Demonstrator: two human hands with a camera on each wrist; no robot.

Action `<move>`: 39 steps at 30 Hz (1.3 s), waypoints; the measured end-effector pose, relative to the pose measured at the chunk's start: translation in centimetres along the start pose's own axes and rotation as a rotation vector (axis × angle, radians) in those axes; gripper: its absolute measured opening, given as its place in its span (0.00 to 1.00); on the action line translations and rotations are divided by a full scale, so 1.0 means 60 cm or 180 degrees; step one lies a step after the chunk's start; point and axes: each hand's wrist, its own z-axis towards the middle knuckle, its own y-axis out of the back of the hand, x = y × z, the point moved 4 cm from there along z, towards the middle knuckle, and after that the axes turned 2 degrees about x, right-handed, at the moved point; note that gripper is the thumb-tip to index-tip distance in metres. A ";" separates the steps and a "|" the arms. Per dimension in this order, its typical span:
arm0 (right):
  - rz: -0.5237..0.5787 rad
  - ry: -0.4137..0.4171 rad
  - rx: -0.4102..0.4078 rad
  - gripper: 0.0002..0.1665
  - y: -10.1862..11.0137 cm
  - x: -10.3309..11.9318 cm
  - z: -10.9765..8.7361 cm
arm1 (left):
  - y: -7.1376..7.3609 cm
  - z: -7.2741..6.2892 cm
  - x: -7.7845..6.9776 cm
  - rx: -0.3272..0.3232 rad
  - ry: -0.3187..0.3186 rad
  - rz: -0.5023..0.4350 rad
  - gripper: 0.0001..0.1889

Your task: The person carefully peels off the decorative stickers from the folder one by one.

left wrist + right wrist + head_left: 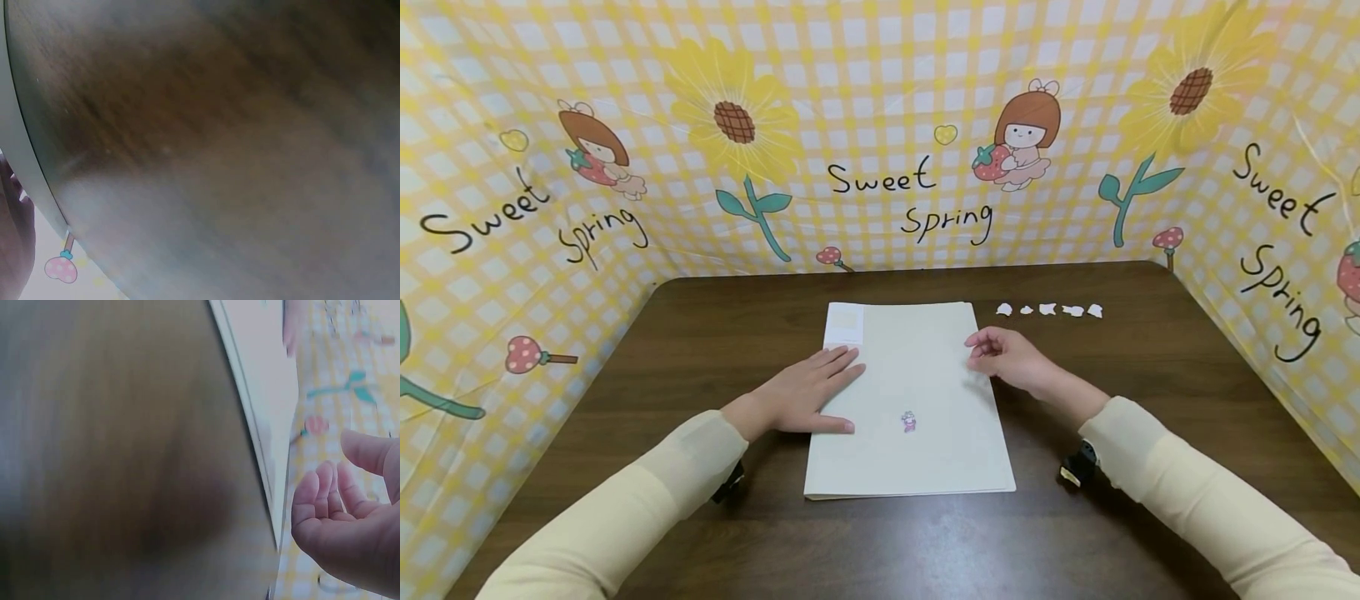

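Our left hand (808,390): fingers spread flat on pale pad (928,367), left side, gripping nothing | right hand (1015,362): loosely curled by right edge, seemingly empty | pad lies mid-counter (737,321), small sticker (909,422) on top | we'd best press lightly, avoiding skids

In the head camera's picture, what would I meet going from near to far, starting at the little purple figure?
Small purple figure → right hand → row of white scraps → yellow checked cloth at the back.
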 end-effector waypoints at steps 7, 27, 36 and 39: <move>-0.0002 0.0119 0.0143 0.19 -0.065 0.015 -0.007 | -0.002 0.001 0.001 0.0017 0.0017 -0.0014 0.51; -0.0657 0.0359 0.0699 0.18 -0.155 0.034 -0.019 | 0.003 -0.001 -0.004 0.0059 0.0039 -0.0033 0.52; -0.1160 0.0560 0.0703 0.14 -0.164 0.038 -0.019 | 0.002 -0.001 -0.003 0.0094 0.0076 -0.0028 0.53; -0.1258 0.0590 0.0677 0.13 -0.165 0.041 -0.019 | 0.001 0.000 -0.002 0.0100 0.0089 -0.0028 0.53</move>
